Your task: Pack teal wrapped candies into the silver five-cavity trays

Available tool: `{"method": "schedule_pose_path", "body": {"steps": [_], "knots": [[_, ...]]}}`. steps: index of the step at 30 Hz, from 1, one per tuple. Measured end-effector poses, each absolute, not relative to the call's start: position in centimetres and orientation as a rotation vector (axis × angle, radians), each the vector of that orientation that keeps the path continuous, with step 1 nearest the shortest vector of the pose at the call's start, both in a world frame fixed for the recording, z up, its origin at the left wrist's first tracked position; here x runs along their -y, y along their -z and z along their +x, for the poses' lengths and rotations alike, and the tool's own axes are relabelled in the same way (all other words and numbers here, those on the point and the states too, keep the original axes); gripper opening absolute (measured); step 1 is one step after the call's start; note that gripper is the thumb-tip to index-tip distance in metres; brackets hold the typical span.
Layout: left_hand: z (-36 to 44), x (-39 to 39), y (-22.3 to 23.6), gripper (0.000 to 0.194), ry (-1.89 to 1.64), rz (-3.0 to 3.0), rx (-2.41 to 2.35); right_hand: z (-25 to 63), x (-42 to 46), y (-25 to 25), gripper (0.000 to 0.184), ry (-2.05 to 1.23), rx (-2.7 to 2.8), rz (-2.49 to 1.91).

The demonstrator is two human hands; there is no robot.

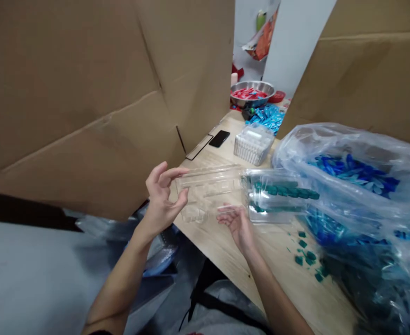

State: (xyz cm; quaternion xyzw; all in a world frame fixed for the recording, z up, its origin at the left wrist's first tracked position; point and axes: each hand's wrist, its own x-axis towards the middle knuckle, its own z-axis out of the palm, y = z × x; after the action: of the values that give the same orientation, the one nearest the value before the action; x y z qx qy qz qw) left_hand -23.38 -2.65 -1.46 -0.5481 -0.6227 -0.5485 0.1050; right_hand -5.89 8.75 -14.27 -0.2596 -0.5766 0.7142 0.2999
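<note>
The left hand (161, 197) grips the left end of an empty clear plastic tray (208, 193) over the wooden table (205, 237), near its edge; the open right hand (238, 225) sits just below. Rightward, a clear tray (281, 195) holds teal pieces, touching a plastic bag (351, 172) of blue pieces.

Flat, even room light falls across the whole scene, seemingly from overhead, leaving only soft shadows, with the deepest dark along the lower edge of the cardboard sheet (68, 93). White glare streaks the plastic bag (347, 144) and the clear plastic tray (208, 193), the picture looks slightly soft throughout, and the wide lens visibly bends the wooden table (288, 274) toward the frame edges.
</note>
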Motion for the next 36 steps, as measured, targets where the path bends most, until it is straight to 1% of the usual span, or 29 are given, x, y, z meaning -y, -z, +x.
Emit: {"method": "schedule_pose_path", "body": {"steps": [2, 4, 5, 6, 8, 10, 12, 14, 17, 21, 26, 31, 34, 36], "knots": [[-22.5, 4.0, 1.2, 0.072, 1.659, -1.746, 1.860, -3.8, -7.7, 12.1, 0.074, -1.978, 1.452, -0.681], [-21.9, 4.8, 1.9, 0.072, 1.683, -1.831, 1.954, -1.5, -6.8, 10.8, 0.065, -1.993, 1.410, -0.710], [-21.6, 5.0, 2.8, 0.070, 1.659, -1.855, 2.046, -0.4, -6.3, 10.5, 0.068, -1.979, 1.403, -0.752], [-21.3, 5.1, 3.9, 0.066, 1.614, -1.866, 2.157, 0.5, -5.8, 10.5, 0.076, -1.956, 1.400, -0.809], [-20.7, 5.4, 6.8, 0.055, 1.475, -1.835, 2.390, 2.0, -4.7, 11.5, 0.092, -1.904, 1.396, -0.955], [-20.2, 5.7, 10.4, 0.047, 1.367, -1.725, 2.539, 2.7, -3.4, 13.3, 0.098, -1.866, 1.385, -1.076], [-20.0, 6.0, 13.8, 0.044, 1.269, -1.567, 2.652, 2.9, -1.9, 15.4, 0.096, -1.841, 1.379, -1.130], [-20.3, 6.3, 16.7, 0.044, 1.174, -1.432, 2.746, 2.7, -0.6, 17.3, 0.088, -1.810, 1.395, -1.130], [-21.1, 6.5, 19.0, 0.040, 1.093, -1.343, 2.813, 2.3, 0.5, 19.4, 0.082, -1.727, 1.484, -1.103], [-21.8, 6.1, 19.3, 0.046, 1.120, -1.316, 2.779, 3.1, -0.4, 20.4, 0.074, -1.540, 1.609, -1.106], [-20.0, 3.6, 18.2, 0.050, 1.300, -1.414, 2.679, 5.3, -3.4, 20.3, 0.067, -1.404, 1.634, -1.147], [-16.3, -0.2, 17.2, 0.049, 1.525, -1.587, 2.669, 5.3, -2.9, 19.9, 0.055, -1.401, 1.671, -1.134], [-15.3, -2.0, 16.9, 0.050, 1.666, -1.589, 2.715, 4.7, -1.7, 19.7, 0.054, -1.426, 1.665, -1.154], [-15.3, -3.0, 16.8, 0.052, 1.759, -1.574, 2.739, 4.5, -1.7, 19.3, 0.057, -1.435, 1.615, -1.203]]}}
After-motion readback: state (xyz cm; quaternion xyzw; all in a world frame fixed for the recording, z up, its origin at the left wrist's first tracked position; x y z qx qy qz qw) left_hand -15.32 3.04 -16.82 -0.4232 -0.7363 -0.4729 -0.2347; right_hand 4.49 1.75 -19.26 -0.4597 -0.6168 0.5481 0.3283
